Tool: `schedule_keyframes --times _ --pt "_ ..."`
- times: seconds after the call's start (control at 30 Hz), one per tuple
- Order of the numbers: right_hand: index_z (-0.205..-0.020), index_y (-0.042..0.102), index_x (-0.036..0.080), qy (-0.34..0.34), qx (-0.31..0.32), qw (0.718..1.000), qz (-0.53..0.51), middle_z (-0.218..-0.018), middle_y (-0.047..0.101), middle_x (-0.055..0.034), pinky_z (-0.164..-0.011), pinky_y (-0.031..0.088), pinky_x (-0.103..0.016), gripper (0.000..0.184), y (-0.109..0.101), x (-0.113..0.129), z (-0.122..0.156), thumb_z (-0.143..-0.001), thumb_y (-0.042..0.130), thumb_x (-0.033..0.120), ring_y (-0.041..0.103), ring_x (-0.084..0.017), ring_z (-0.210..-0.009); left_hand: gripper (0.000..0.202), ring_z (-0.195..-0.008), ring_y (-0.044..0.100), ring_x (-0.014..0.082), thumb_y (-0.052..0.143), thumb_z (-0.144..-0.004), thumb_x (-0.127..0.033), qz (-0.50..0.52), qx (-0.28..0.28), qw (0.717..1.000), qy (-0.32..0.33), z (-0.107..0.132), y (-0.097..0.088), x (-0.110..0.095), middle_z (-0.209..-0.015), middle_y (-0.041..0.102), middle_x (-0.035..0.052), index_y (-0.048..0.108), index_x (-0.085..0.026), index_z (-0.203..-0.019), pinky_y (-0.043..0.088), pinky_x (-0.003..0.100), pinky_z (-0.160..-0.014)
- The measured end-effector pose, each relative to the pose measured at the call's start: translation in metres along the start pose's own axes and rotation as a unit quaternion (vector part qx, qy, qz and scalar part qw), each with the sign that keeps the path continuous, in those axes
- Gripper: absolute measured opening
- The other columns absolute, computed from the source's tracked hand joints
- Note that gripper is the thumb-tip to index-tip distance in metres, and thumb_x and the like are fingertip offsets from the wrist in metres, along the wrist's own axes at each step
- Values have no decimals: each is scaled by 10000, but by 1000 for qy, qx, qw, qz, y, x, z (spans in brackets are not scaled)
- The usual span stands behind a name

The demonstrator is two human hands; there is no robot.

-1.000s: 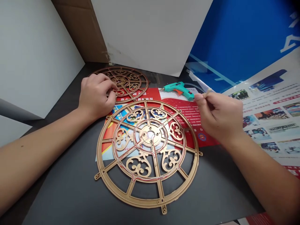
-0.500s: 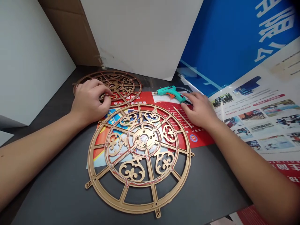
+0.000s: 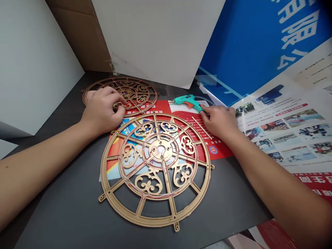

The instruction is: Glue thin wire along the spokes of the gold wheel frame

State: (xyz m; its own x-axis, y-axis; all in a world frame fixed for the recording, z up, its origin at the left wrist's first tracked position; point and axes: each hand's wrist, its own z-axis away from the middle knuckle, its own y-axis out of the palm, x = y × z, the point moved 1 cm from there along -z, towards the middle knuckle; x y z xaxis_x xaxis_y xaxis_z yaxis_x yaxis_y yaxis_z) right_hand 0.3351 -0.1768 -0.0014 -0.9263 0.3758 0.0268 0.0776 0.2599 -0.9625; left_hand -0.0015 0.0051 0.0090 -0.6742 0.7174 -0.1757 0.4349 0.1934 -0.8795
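My left hand (image 3: 102,110) lies on a smaller dark bronze openwork wheel (image 3: 142,93), its fingertips curled over the spokes; I cannot tell whether they grip it. My right hand (image 3: 219,121) rests flat on a red printed poster (image 3: 219,151), holding nothing. Its fingertips almost touch a teal hot glue gun (image 3: 185,100) with an orange trigger. A thin wooden stick (image 3: 200,126) lies on the poster just below those fingers. A large gold openwork wheel (image 3: 161,148), with reddish glue lines along its scrolls, lies flat between my hands.
A white board (image 3: 155,38) stands upright at the back, with brown cardboard (image 3: 77,34) behind it. A blue banner (image 3: 259,45) and photo leaflets (image 3: 290,131) fill the right side. A white panel (image 3: 33,65) stands left of the dark tabletop (image 3: 64,204).
My right hand has let go of the wooden stick, which now lies on the poster. That hand has moved down and left towards the glue gun. My left hand stays on the bronze wheel.
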Motion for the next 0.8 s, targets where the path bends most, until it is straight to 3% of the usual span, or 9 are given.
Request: schedule_keyframes --times 0.27,0.4,0.53,0.6,0.7,0.8 --pt "-1528 681 184 3 -31 1000 -2 -1357 780 -208 -1130 367 -683 567 6 2 4 -1062 426 382 649 -438 -1308 309 -1245 612 281 424 -1073 -362 -6 4 1000 3 4 0 -1 -1229 681 67 693 -221 -1017 382 570 -1153" --pt "-1613 552 139 20 -105 994 -38 -1488 680 -252 -1118 405 -687 656 3 -2 6 -1040 503 456 608 -473 -1359 349 -1255 618 275 388 -1085 -356 -15 10 1000 -5 4 1 -2 -1258 694 84 699 -213 -1019 381 554 -1140" --pt "-1217 748 235 -80 -142 980 -116 -1245 748 -178 -1026 480 -588 340 -1 4 13 -1048 496 389 666 -387 -1193 392 -1272 625 271 359 -1105 -366 -18 25 1000 0 5 -1 -4 -1273 696 91 709 -197 -1052 381 542 -1151" --pt "-1045 761 255 -138 -126 971 -151 -1135 755 -153 -991 498 -552 329 -1 10 17 -1060 439 322 675 -347 -1118 397 -1278 626 283 360 -1104 -372 -17 25 1000 1 4 -2 -4 -1277 696 103 710 -192 -1050 382 553 -1153" --pt "-993 765 251 -181 -95 960 -190 -1083 758 -140 -957 518 -523 346 -1 18 22 -1058 427 293 684 -323 -1062 366 -1265 632 294 381 -1088 -368 -16 16 1000 -2 3 -1 -2 -1251 700 104 696 -203 -1001 385 566 -1152" --pt "-1086 767 242 -200 -56 954 -218 -1110 774 -133 -987 525 -515 269 -2 22 26 -1048 515 324 695 -318 -1085 305 -1232 645 281 423 -1057 -360 -12 9 1000 -4 1 1 -2 -1199 706 80 673 -222 -948 395 547 -1148"
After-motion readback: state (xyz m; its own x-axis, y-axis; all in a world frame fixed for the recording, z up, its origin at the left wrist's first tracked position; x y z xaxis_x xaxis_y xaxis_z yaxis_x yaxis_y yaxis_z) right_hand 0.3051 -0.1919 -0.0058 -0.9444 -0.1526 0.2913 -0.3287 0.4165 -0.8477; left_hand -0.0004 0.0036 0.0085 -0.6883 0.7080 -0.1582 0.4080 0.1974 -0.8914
